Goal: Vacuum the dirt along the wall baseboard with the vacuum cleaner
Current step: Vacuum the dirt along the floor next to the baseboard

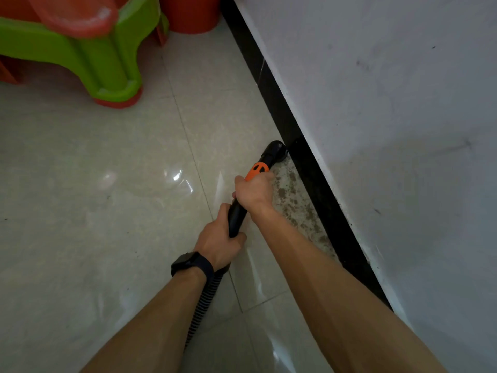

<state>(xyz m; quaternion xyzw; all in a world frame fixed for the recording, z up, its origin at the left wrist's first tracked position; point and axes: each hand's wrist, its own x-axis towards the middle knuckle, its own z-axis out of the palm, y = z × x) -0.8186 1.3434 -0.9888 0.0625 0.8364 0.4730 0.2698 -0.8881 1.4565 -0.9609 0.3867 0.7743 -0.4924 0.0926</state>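
A black vacuum wand (236,216) with an orange collar (257,170) slants toward the black baseboard (317,181). Its round black nozzle (276,151) sits on the floor tiles right against the baseboard. My right hand (254,192) grips the wand just below the orange collar. Lower down, my left hand (219,242), with a dark watch on its wrist, grips the wand's end where the ribbed hose (204,302) begins. A patch of brown dirt (298,208) lies along the baseboard, behind the nozzle and beside my right forearm.
A white wall (390,130) rises on the right above the baseboard. A green plastic stool (88,57) stacked with red ones stands at the top left, and a red bucket (191,14) sits near the wall ahead. Glossy pale tiles (94,197) cover the floor.
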